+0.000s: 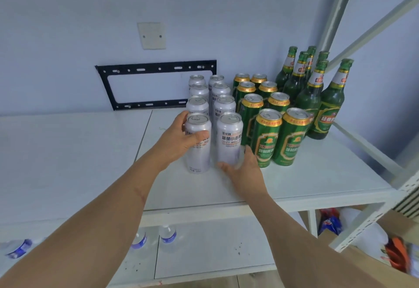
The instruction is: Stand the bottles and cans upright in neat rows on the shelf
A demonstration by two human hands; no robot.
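Note:
On the white shelf (306,174) stand two rows of silver cans, two rows of green cans (267,138) and several green bottles (331,104), all upright. My left hand (181,138) is wrapped around the front left silver can (197,156). My right hand (244,170) cups the base of the front right silver can (229,138), fingers on both sides; it looks gripped. Both cans rest on the shelf at the front of their rows.
A black metal bracket (156,83) hangs on the wall behind. Water bottles (167,235) lie on the lower shelf. A slanted shelf frame (371,217) and bags (331,222) are at the right. The shelf's left half is bare.

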